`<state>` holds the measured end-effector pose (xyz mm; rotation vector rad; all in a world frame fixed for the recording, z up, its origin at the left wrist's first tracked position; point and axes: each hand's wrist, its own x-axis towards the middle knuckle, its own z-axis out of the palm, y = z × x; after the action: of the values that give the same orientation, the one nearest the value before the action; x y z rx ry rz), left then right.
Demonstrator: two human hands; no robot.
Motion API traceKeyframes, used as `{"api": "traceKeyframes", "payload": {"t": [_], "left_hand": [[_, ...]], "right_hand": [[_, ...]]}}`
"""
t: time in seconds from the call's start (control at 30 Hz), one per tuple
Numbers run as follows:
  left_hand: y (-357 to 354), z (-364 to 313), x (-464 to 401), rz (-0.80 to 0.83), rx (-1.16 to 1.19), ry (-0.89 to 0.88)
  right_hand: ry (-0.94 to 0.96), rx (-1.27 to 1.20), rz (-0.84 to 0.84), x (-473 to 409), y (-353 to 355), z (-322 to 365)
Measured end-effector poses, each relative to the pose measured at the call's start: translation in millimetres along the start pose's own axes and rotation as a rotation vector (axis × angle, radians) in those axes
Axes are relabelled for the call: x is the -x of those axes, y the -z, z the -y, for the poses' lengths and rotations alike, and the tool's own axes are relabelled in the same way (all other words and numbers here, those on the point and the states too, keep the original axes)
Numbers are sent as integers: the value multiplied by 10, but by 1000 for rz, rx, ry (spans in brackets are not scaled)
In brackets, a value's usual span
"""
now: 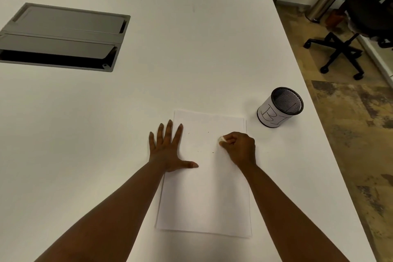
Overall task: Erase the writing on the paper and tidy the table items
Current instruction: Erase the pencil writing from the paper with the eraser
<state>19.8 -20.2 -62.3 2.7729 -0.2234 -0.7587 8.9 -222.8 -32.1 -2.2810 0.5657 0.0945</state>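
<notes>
A white sheet of paper (204,193) lies on the white table (170,49) in front of me. My left hand (168,151) rests flat with fingers spread on the sheet's left edge. My right hand (239,148) is closed on a small white eraser (221,139), which pokes out at the fingertips over the upper right part of the sheet. I see no writing on the paper, only a few tiny dark specks near its upper middle.
A black mesh pen cup (279,107) with a white paper label stands to the right of the sheet, near the table's right edge. A grey cable hatch (61,36) is set into the table at far left. On the floor are an office chair (348,49) and two metal bins (323,3).
</notes>
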Motion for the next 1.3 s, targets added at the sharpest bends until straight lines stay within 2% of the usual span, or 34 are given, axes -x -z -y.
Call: {"api": "traceKeyframes", "payload": {"t": [0.13, 0.23, 0.3, 0.37, 0.43, 0.5, 0.57, 0.63, 0.73, 0.87, 0.97, 1.03, 1.13, 1.2, 1.3], "left_hand": [[-13, 2, -8, -31, 39, -23], [-32, -4, 37, -86, 81, -51], [-26, -111, 60, -178, 147, -110], [34, -366, 103, -257, 342, -200], [139, -670, 191, -168, 718, -236], [220, -899, 235, -33, 1050, -176], [232, -1021, 252, -3, 1204, -62], [175, -1065, 277, -47, 1295, 70], [56, -1106, 339, -65, 1360, 166], [-23, -1176, 437, -47, 1442, 203], [-95, -1176, 449, -53, 1406, 206], [-111, -1161, 409, -124, 1333, 269], [-43, -1142, 365, -170, 1401, 349], [-9, -1166, 339, -153, 1412, 327], [-16, -1132, 319, -193, 1325, 298]], "right_hand": [[-216, -448, 8, 90, 85, -9], [-428, -778, 88, 214, 190, 21], [-481, -892, 145, 269, 248, 72], [-476, -947, 186, 299, 259, 115], [-455, -964, 219, 350, 231, 164], [-438, -956, 218, 403, 161, 212], [-442, -905, 157, 435, 65, 254], [-421, -782, 52, 451, -31, 246], [-315, -541, -66, 453, -146, 209], [-232, -397, -124, 449, -186, 194], [-244, -411, -140, 425, -177, 141], [-249, -435, -166, 415, -164, 93], [-235, -464, -127, 425, -186, 66], [-212, -476, -80, 428, -201, 62], [-225, -486, -146, 368, -123, 25]]}}
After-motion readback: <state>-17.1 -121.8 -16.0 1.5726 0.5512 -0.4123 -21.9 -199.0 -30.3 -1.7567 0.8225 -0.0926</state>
